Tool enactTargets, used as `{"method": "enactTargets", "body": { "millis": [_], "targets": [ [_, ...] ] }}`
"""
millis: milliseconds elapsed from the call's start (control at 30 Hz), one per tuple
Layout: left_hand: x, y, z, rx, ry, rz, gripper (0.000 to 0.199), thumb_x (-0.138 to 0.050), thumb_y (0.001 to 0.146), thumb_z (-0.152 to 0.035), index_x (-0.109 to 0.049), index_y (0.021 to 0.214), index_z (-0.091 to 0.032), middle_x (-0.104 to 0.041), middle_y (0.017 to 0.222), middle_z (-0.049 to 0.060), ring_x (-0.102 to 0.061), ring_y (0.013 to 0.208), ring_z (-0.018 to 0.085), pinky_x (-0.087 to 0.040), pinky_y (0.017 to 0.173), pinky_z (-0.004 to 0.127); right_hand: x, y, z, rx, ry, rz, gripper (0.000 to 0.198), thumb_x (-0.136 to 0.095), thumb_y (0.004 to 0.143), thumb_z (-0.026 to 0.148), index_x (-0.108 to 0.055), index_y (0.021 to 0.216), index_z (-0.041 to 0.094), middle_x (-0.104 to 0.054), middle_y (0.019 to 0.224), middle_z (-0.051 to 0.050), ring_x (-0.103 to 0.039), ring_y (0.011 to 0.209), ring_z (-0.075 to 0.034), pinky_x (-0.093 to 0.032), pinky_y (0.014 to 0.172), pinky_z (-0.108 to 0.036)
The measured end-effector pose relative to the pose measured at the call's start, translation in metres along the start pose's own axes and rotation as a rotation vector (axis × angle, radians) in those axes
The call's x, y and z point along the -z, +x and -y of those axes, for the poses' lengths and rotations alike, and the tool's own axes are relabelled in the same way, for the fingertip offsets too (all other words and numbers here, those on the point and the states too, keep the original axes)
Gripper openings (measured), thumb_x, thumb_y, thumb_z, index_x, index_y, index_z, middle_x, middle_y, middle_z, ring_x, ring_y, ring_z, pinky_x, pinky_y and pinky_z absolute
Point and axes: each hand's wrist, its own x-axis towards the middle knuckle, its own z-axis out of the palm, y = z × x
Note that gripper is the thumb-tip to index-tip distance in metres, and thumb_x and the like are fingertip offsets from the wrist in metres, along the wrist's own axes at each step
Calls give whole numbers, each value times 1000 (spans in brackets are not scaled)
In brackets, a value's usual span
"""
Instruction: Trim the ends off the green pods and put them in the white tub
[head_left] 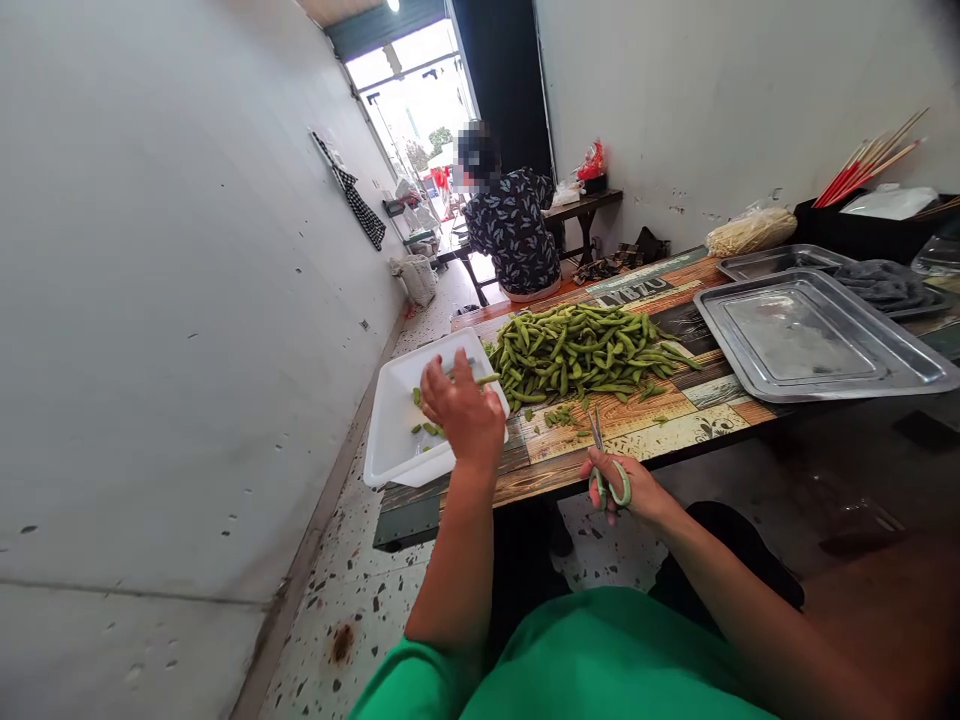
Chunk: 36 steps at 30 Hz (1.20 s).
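Observation:
My left hand (466, 410) hangs over a white plastic tub (390, 440), its back towards me and its fingers partly spread and slightly blurred. A green edamame pod (488, 379) sticks out on its right side, seemingly held between thumb and fingers; the grip itself is hidden. Several green pods (429, 429) lie inside the tub. In my right hand (619, 482) is a pair of scissors (620, 484) with pale green handles, blades pointing up and away near the table's front edge. Beyond the hands, a big heap of edamame pods (577, 350) covers part of the table.
Metal trays (825, 335) lie at the table's right, one with dark cloth (889, 285). Behind them are a bag of sticks (752, 232) and a black box (847, 225) with red-tipped skewers. Pod trimmings (561, 415) lie before the heap. A person (514, 235) sits farther back.

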Motion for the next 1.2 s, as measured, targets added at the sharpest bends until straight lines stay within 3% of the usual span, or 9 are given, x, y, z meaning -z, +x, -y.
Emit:
{"method": "enactTargets", "body": {
  "millis": [67,133,200,267,400,500,667,833,1200],
  "targets": [
    [-7,-8,-10,-142,28,170,40,-52,87,-11,-62,125,-19,-56,136,14,-47,132,28,-38,111,46,-1,-1,3,-2,-6,3,74,-59,64,87,-56,83,16,-59,50,1,-45,36,-9,-42,35,-22],
    [-22,-19,-19,-265,70,478,37,-43,91,-6,-66,117,-18,-64,123,11,-59,117,23,-46,103,35,-2,-2,5,-3,-18,1,73,-59,64,87,-56,82,16,-58,50,1,-45,35,-9,-41,35,-23],
    [-41,-27,-24,-272,187,729,38,-39,90,-2,-67,112,-15,-67,114,12,-64,106,21,-50,94,30,-1,-4,6,-2,-21,-9,73,-59,64,87,-56,82,16,-58,50,2,-44,34,-8,-40,34,-22],
    [-60,-27,-22,-206,324,837,37,-37,90,-1,-66,111,-10,-66,112,15,-65,105,23,-51,90,31,0,-5,5,-9,-27,-7,73,-59,63,87,-55,82,17,-57,49,2,-43,34,-8,-39,33,-22],
    [-86,-15,-7,-133,433,896,40,-32,93,-3,-66,113,-7,-64,115,19,-64,109,27,-52,89,34,2,-6,2,-27,-55,1,73,-59,61,88,-52,81,18,-58,49,2,-42,34,-8,-40,32,-21],
    [-91,-13,2,-163,429,877,39,-34,92,-2,-69,108,-7,-64,114,19,-64,108,27,-52,89,35,3,-4,0,-31,-61,18,71,-60,63,86,-51,82,18,-58,49,2,-43,34,-9,-40,32,-21],
    [-80,-27,4,-216,212,805,31,-42,96,-13,-67,114,-11,-68,112,14,-64,109,25,-49,93,34,5,2,-6,-17,-81,59,70,-56,67,86,-54,85,17,-59,51,2,-44,33,-9,-39,32,-20],
    [-59,-37,-6,-205,-71,866,30,-52,95,-22,-70,118,-14,-72,113,10,-65,106,21,-47,95,30,4,5,-5,-1,-143,53,71,-55,67,87,-55,84,17,-58,49,3,-44,32,-8,-38,31,-20],
    [-43,-39,-10,-360,-113,916,27,-53,95,-19,-75,110,-16,-74,105,8,-65,100,20,-48,94,30,6,0,2,20,-240,55,63,-52,78,79,-59,83,16,-58,51,3,-46,35,-9,-39,34,-21]
  ]
}}
